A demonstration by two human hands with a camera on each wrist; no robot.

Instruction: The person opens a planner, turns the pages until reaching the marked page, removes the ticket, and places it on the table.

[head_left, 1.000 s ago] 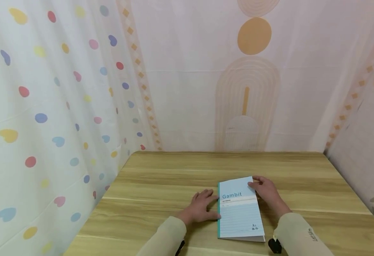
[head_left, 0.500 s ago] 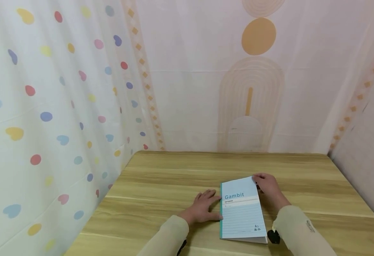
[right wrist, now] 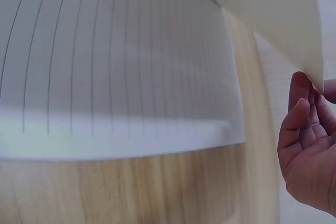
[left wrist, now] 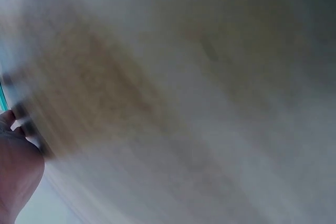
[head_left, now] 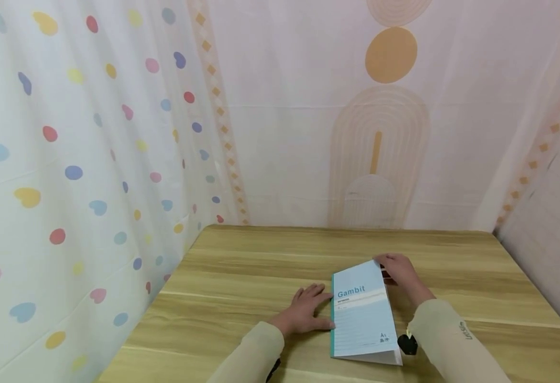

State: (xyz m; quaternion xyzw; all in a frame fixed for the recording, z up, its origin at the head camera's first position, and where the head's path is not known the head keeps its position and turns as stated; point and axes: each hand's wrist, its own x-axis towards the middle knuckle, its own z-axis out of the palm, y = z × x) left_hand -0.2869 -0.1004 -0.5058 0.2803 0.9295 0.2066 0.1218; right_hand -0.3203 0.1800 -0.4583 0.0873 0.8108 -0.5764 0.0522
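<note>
A light blue notebook [head_left: 360, 332] with "Gambit" printed on its cover lies on the wooden table, its teal spine to the left. At the cover's top right corner, my right hand [head_left: 399, 272] pinches the edge and holds it raised. Seen from the right wrist, the lifted cover [right wrist: 283, 11] stands away from a white ruled page [right wrist: 131, 61], fingertips curled at its corner. My left hand [head_left: 302, 311] rests on the table with spread fingers, thumb and index fingertip right at the spine. The left wrist view shows only part of that hand [left wrist: 18, 171] at the left edge.
The wooden table [head_left: 241, 276] extends around the notebook on all sides. A dotted curtain [head_left: 93, 159] hangs along the left, and a pale patterned curtain [head_left: 280, 149] behind the far edge. A small black device [head_left: 408, 344] sits at the right cuff.
My right hand has moved up slightly and lifted the cover's right side higher, so the gap at the lower right corner widened. The left hand stays at the spine; the head view shifted slightly.
</note>
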